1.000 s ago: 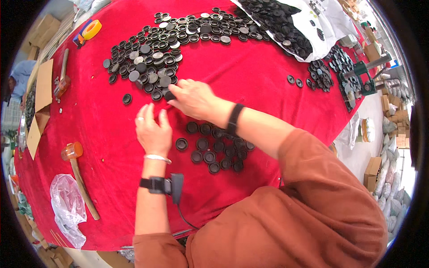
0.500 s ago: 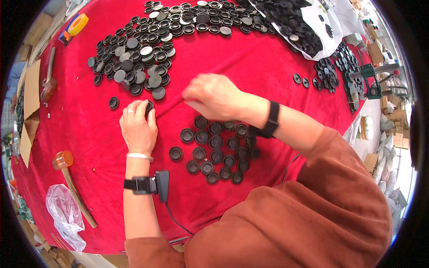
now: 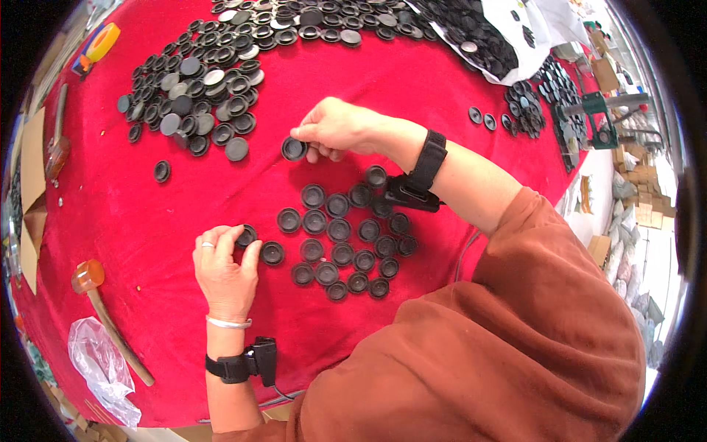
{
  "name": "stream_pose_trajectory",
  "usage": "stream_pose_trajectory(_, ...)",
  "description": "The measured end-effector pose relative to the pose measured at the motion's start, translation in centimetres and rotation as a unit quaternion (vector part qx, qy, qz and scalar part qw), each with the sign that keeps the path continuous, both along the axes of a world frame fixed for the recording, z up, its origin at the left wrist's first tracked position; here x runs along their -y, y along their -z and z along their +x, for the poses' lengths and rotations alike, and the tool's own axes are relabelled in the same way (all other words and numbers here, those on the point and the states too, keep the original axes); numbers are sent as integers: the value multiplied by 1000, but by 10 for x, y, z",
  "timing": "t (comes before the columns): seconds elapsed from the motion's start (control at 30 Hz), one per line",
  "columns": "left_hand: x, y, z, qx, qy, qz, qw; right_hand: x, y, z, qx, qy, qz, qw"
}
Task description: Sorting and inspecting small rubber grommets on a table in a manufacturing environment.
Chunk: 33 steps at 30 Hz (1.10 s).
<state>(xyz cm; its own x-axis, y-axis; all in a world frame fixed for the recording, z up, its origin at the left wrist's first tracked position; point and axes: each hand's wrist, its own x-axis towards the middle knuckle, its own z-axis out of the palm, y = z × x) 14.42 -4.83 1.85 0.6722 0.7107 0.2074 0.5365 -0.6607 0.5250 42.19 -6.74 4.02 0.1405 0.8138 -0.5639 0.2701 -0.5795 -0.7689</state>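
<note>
On the red cloth a small block of black round caps lies set out in rough rows, cup side up, just in front of the person; judged from that, a modest share of the sorting is done. Far more is left: a big loose heap of caps lies at the upper left, a long band of them runs along the far edge, and more spill from a white bag at the upper right. The right hand reaches out between the heap and the rows, fingers curled and nearly closed, pinching one cap by its rim at the fingertips, just above the cloth. The left hand rests low on the cloth at the left end of the rows, fingers bent and partly closed, with thumb and forefinger around another cap; a further cap lies just beside it, touching nothing. Both wrists carry black straps. A wooden mallet and a crumpled clear bag lie near the left edge, well apart from the work.
</note>
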Motion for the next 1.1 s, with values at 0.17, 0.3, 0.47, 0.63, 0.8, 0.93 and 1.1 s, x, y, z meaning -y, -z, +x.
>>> stream_pose_trajectory(0.17, -4, 3, 3, 20, 6, -8, 1000, 19, -11, 13, 230, -173, -40, 957)
stream_pose_trajectory(0.3, -5, 2, -3, 18, 3, -57, 998, 8, 5, -14, 400, -139, 262, 867)
stream_pose_trajectory(0.47, -15, 4, -4, 58, -26, -44, 997, -27, 34, -64, 431, -233, 412, 768)
stream_pose_trajectory(0.63, -78, 17, 3, 39, -121, 193, 973, -36, 44, -64, 466, -272, 388, 747)
stream_pose_trajectory(0.8, -122, 33, 6, -47, -141, 209, 967, -31, 32, -63, 434, -262, 377, 775)
stream_pose_trajectory(0.93, -124, 29, 2, -32, -118, 120, 985, 2, 10, -69, 143, -173, 274, 935)
stream_pose_trajectory(1.1, -76, -1, -6, 61, -67, 17, 996, 19, 10, -70, 125, -236, 178, 947)
